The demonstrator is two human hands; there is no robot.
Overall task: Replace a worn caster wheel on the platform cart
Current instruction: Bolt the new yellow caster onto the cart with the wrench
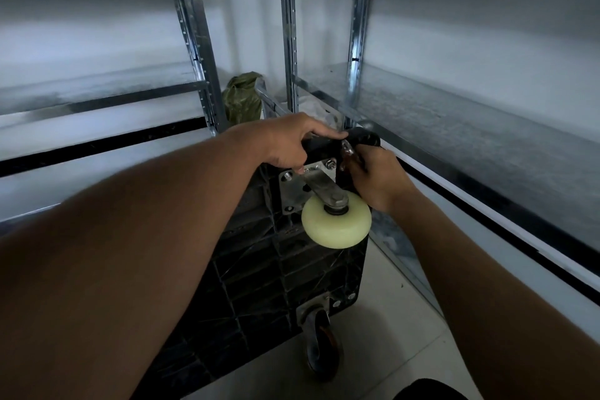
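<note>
Left hand (287,143) grips the upturned cart (259,269) edge; right hand (378,183) clutches a tool (346,150) beside the cream caster wheel (336,225).

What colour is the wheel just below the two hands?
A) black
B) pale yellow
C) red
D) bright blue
B: the wheel just below the left hand, which grips the cart, and the right hand, which holds a tool, is pale yellow; the dark wheel sits lower down.
</note>
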